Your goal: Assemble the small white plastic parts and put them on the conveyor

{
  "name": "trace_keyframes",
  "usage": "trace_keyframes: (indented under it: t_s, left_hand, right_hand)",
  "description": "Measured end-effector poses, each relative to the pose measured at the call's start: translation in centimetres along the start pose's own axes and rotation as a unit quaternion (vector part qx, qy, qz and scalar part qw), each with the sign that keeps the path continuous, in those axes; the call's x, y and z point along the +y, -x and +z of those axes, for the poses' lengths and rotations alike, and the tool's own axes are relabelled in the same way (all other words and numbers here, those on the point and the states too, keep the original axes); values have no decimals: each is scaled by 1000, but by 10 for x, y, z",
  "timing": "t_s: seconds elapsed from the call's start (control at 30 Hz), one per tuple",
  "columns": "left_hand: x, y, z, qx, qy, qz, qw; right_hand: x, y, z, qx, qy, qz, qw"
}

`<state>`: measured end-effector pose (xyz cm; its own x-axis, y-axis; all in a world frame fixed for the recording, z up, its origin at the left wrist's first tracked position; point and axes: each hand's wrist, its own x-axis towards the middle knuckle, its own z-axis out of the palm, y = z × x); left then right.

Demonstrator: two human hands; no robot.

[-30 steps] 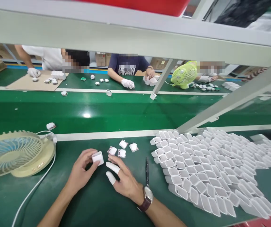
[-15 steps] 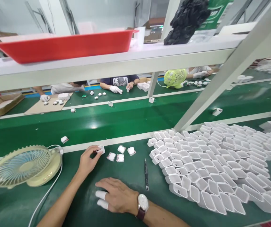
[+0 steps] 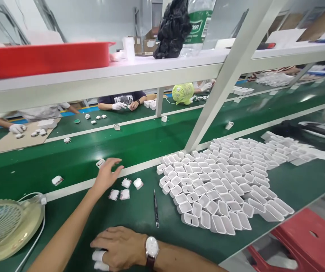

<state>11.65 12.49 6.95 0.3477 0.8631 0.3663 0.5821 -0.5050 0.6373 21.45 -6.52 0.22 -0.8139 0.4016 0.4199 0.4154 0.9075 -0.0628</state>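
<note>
1. The small white part point(image 3: 100, 163) lies on the green belt point(image 3: 151, 141), just past the white strip and just beyond my left hand point(image 3: 107, 176), whose fingers are spread and hold nothing.
2. My right hand point(image 3: 119, 247) rests flat on the worktop point(image 3: 139, 215), empty, two fingers capped.
3. Risk, I judge: a careless sweep could scatter the four pieces point(image 3: 125, 187) or knock the tweezers point(image 3: 156, 207) into the white shells point(image 3: 221, 185).
4. Writing: the green bottle label overhead point(image 3: 196, 26) is only partly legible; I cannot read it.
</note>
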Motion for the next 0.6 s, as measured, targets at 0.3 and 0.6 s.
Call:
trace_keyframes:
  t_s: [0.3, 0.6]
  left_hand:
    - [95, 4, 82, -322, 48, 225, 918]
    - [66, 20, 28, -238, 90, 135, 958]
  right_hand:
    - [5, 0, -4, -8, -13, -3, 1000]
    - [3, 2, -3, 31, -63, 27, 997]
